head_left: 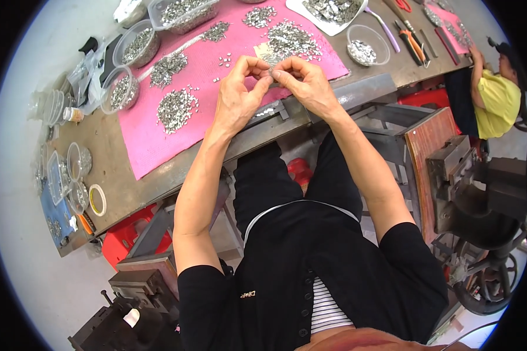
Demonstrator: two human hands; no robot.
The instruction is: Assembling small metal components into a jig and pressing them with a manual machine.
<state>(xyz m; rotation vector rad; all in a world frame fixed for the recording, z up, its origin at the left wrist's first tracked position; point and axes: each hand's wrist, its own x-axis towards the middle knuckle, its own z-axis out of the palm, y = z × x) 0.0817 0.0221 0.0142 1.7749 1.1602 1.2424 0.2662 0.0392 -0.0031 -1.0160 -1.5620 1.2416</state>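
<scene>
Over the front part of a pink mat [140, 137], my left hand [240, 93] and my right hand [304, 85] meet fingertip to fingertip. Both are closed in a pinch on something small; the fingers hide most of it and I cannot make out its kind. Just beyond my fingers lies a wide heap of small shiny metal pieces [291, 41]. Left of my left hand sits another pile of short metal pieces [177, 110], with a pile of thinner metal pieces [168, 70] behind it.
Clear plastic tubs of metal parts [137, 44] line the left, and a round tub [368, 47] stands at right. Orange-handled pliers [413, 44] and a purple-handled tool [383, 29] lie beyond. A tape roll [98, 200] rests far left. A person in yellow [498, 102] works at right.
</scene>
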